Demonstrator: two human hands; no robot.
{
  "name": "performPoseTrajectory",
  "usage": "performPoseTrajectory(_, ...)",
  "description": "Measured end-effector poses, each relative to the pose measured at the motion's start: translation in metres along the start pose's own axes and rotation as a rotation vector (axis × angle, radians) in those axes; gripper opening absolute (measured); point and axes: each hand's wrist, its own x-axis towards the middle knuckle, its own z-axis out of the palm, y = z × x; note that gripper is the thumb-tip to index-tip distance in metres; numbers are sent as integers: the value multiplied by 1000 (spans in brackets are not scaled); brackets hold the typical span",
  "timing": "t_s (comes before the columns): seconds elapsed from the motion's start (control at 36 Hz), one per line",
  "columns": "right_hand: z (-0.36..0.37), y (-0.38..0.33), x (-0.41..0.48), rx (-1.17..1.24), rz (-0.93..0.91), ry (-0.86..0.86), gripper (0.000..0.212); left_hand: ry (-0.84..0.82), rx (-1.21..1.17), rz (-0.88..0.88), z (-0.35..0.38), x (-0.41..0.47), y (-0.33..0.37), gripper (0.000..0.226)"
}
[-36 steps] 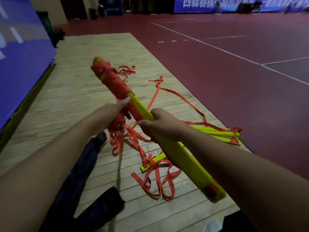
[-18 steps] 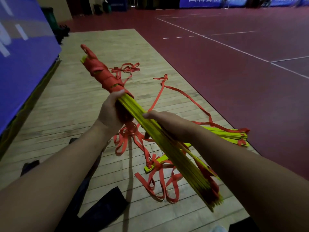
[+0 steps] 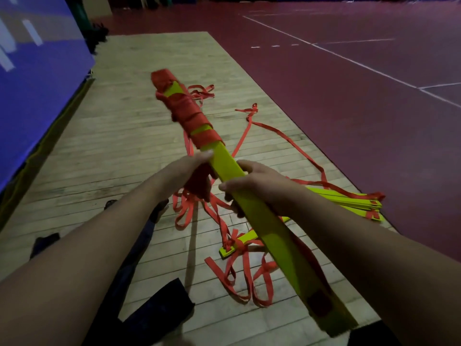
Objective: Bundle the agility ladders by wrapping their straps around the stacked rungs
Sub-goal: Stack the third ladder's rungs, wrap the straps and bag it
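Note:
A stack of yellow ladder rungs (image 3: 272,236) is held slanting in the air, its flat face up. Red strap (image 3: 189,113) is wound round its far half. My left hand (image 3: 192,173) grips a bunch of red strap against the stack's left side. On the middle of the stack, my right hand (image 3: 252,186) curls round the rungs. Loose red strap (image 3: 239,278) hangs down and lies in loops on the wooden floor. A second stack of yellow rungs (image 3: 349,203) lies on the floor to the right, and a single rung (image 3: 239,243) lies under the held stack.
The wooden floor strip (image 3: 119,136) borders a dark red court (image 3: 349,101) on the right and a blue padded wall (image 3: 37,78) on the left. Dark cloth (image 3: 154,318) lies at the lower left. More red strap (image 3: 279,133) trails away across the boards.
The stack has turned about its length, from edge-on rungs to its flat yellow face upward. Both hands stay at its middle, and the wound end has swung slightly right.

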Motion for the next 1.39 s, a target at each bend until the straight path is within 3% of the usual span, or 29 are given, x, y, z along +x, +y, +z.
performPoseTrajectory(0.06, 7, 1, 5, -235, -16, 161, 41, 43, 64, -83, 8, -1, 1, 78)
performPoseTrajectory(0.17, 20, 7, 5, -694, -78, 248, 35, 296, -7, -101, 27, 1, -1, 48)
performPoseTrajectory(0.25, 21, 11, -1, -781, -112, 239, 36, 403, -198, -101, 35, -2, 3, 40)
performPoseTrajectory(0.33, 21, 6, -10, -785, -153, 205, 32, 411, -266, -26, 38, -7, 9, 34)
performPoseTrajectory(0.39, 18, 1, -17, -668, -153, 171, 37, 363, -329, 34, 37, -10, 10, 29)
performPoseTrajectory(0.5, 0, 0, -27, -165, -33, 134, 56, 265, -476, 143, 34, -18, 18, 21)
performPoseTrajectory(0.67, 4, 3, -35, 325, 114, -332, 58, 196, -629, 235, 29, -30, 26, 22)
performPoseTrajectory(0.72, 8, -1, -37, 374, 122, -423, 53, 158, -588, 218, 20, -32, 22, 43)
performPoseTrajectory(0.81, 14, -6, -39, 312, 65, -340, 58, 81, -486, 227, 9, -34, 18, 80)
performPoseTrajectory(0.94, 11, -12, -47, 281, -61, -180, 35, 104, -330, 99, -1, -31, 12, 101)
performPoseTrajectory(1.0, 10, -8, -43, 241, -41, -147, 36, 84, -93, -36, -1, -33, 12, 104)
performPoseTrajectory(1.08, 13, 2, -30, 84, 19, 55, 46, 87, -4, -207, 9, -35, 19, 79)
performPoseTrajectory(1.19, 24, 4, -24, -632, -36, 309, 41, 179, 60, -205, 29, -29, 12, 58)
performPoseTrajectory(1.28, 27, 6, -25, -862, -118, 332, 40, 280, -97, -230, 41, -28, 5, 53)
performPoseTrajectory(1.39, 22, 7, -25, -862, -222, 273, 39, 440, -310, -136, 52, -24, 12, 40)
